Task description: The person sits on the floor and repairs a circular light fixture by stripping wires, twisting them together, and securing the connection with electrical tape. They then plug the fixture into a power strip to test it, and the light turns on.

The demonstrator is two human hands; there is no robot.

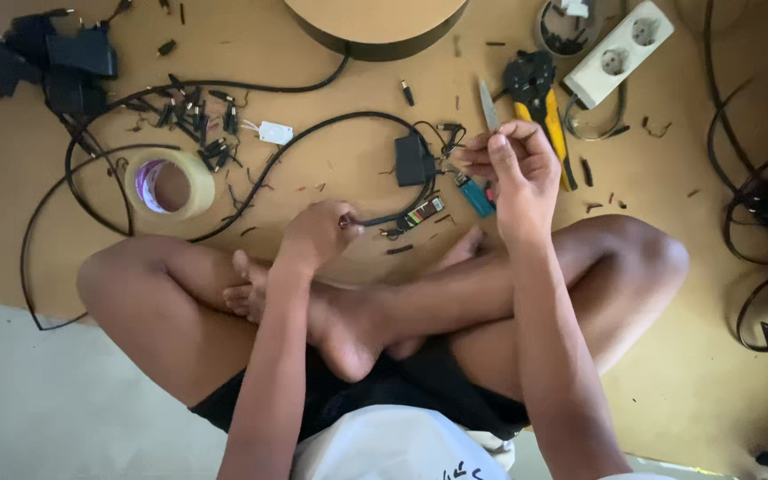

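On the tan floor [331,258] a person sits cross-legged, and the surface before the knees is littered with short black wire offcuts. The near left corner of the tan area gives way to a paler, whitish strip. The left hand [317,233] is closed around the end of a black cable [331,124], which loops away across the floor to a small black adapter [414,160]. The right hand [513,173] is raised above the floor, its fingers pinched on a slim grey blade [488,105] that points away from the body. Just below that hand lies a blue lighter [475,196], and beside it yellow-handled crimping pliers [540,102]. A roll of clear tape [169,185] rests toward the left, with a cluster of black plugs [197,124] beyond it and black power bricks [46,62] in the far left corner. A white power strip [620,52] sits at the far right. A round tan object with a dark rim [375,22] is cut off by the far edge. Dark cables at the right edge are too shadowed to make out.
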